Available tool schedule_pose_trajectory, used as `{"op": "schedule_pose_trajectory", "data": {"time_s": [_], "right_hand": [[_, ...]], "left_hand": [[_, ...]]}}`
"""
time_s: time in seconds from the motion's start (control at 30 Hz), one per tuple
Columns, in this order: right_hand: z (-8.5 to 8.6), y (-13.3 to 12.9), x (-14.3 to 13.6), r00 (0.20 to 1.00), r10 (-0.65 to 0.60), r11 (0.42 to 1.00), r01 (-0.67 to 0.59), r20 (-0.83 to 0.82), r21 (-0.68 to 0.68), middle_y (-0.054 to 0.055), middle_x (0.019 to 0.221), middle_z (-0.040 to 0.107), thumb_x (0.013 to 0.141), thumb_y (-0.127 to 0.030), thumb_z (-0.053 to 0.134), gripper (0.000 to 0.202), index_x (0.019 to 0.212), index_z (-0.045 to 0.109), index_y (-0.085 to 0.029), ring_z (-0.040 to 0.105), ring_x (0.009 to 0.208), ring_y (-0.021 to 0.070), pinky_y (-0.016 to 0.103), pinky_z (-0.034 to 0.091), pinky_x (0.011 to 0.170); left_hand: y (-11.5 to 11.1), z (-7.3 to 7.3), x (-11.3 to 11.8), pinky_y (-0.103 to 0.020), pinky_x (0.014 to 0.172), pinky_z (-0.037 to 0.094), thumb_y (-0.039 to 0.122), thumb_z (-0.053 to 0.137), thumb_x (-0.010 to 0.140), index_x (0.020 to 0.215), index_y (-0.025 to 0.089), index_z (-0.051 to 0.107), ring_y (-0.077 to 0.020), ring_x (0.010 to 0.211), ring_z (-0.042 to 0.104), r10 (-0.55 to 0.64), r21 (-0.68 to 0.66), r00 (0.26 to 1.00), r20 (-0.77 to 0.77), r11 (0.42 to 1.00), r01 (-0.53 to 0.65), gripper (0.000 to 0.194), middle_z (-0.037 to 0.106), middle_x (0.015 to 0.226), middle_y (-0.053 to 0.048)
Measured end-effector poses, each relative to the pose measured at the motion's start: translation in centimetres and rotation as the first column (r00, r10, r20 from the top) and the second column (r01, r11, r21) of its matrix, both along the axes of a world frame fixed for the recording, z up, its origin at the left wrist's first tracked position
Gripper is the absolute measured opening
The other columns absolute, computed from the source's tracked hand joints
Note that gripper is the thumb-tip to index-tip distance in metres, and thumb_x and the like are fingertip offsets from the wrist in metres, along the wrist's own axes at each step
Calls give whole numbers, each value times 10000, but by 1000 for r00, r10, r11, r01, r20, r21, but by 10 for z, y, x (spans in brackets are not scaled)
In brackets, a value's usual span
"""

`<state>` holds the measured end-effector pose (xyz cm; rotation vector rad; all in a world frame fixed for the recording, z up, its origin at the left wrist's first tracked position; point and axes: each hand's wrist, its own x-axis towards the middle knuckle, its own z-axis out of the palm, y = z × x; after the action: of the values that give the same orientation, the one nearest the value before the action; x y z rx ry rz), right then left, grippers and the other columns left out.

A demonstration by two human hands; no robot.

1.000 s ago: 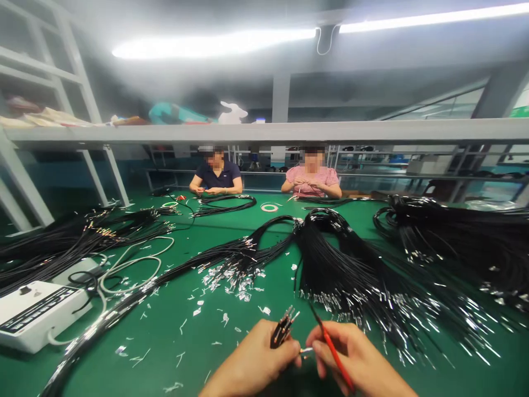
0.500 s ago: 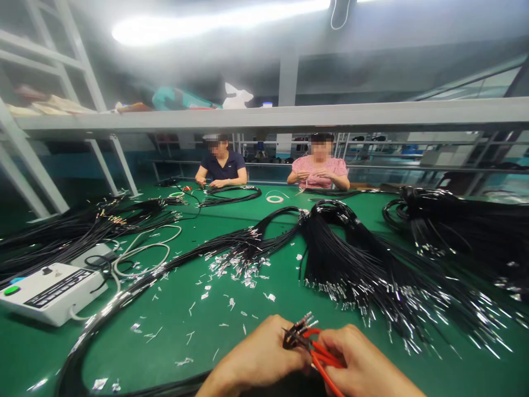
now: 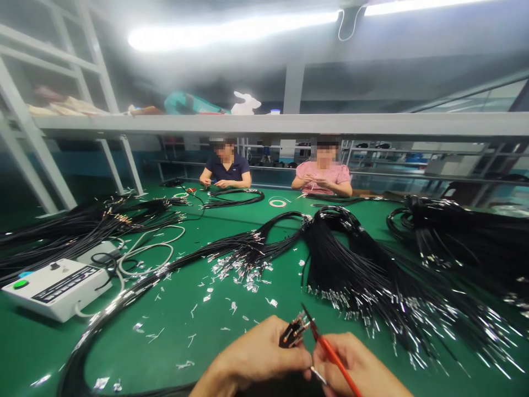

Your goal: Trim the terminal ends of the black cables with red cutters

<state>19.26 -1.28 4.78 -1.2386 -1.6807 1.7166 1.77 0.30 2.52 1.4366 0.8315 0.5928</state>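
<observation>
Two hands, close together | left hand (image 3: pixel 264 353): closed round one bundle (image 3: pixel 288 337), over the table (image 3: pixel 215 336); strand count unclear | right hand (image 3: pixel 359 355): gripping one pair of pliers (image 3: pixel 336 358), tips beside the bundle's ends | one silver tip (image 3: pixel 318 375) between the hands | left: one box (image 3: pixel 68 309) | far side: one tape roll (image 3: pixel 270 203), two co-workers (image 3: pixel 228 172)

The cable bundle (image 3: pixel 291 334), black with silvery, coppery tips, sits gripped in the left hand (image 3: pixel 262 353), its ends fanning up and to the right above the thumb. The red-handled tool (image 3: pixel 338 355) lies aslant across the right hand (image 3: pixel 351 361), its dark, slender point rising up and leftward beyond the fingers, close to those tips. A pale, silvery cable end (image 3: pixel 318 376) slants between the two hands' fingertips.
</observation>
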Motion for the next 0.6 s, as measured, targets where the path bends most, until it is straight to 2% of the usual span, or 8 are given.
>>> {"op": "schedule_pose_trajectory", "data": {"time_s": [0.1,0.2,0.3,0.4,0.5,0.6], "right_hand": [[-9,5,3,992,-15,1000,11,-126,-29,-51,480,508,757,-396,494,252,691,504,-154,329,288,16,163,183,306],[-19,11,9,984,-22,999,15,-175,-37,-21,508,573,801,-416,451,277,736,479,-148,359,284,13,172,151,317],[-22,14,12,992,-50,998,47,-113,-31,29,556,635,795,-483,439,341,741,469,-148,372,279,14,176,142,311],[-18,11,11,996,-80,997,79,-45,-16,53,589,659,763,-497,470,350,714,477,-150,389,278,20,172,152,295],[-12,9,9,999,-44,999,44,32,-6,59,561,659,711,-490,526,341,660,481,-156,396,267,29,166,162,280],[-9,8,9,996,5,1000,-6,88,14,58,502,640,683,-480,553,335,611,491,-158,407,270,42,167,178,271]], "left_hand": [[4,-1,-1,-220,373,128,285,546,720,653,160,628,-58,385,233,35,-62,998,58,998,-31,164,318,428,87],[7,0,-1,-208,380,137,305,553,712,654,144,604,-51,405,239,77,-73,994,81,995,-72,179,336,469,84],[6,1,1,-196,401,182,310,552,708,666,139,583,-54,440,289,113,-14,993,21,993,-113,179,384,502,77],[5,1,2,-196,444,223,278,545,707,657,136,572,-62,489,325,123,83,992,-29,989,-121,153,404,520,74],[3,0,1,-199,457,223,269,557,695,636,140,571,-65,505,313,85,142,994,-63,987,-76,142,378,514,82],[2,-1,0,-200,435,203,270,563,690,641,152,571,-63,484,294,11,109,997,-73,994,-3,129,355,507,87]]}}
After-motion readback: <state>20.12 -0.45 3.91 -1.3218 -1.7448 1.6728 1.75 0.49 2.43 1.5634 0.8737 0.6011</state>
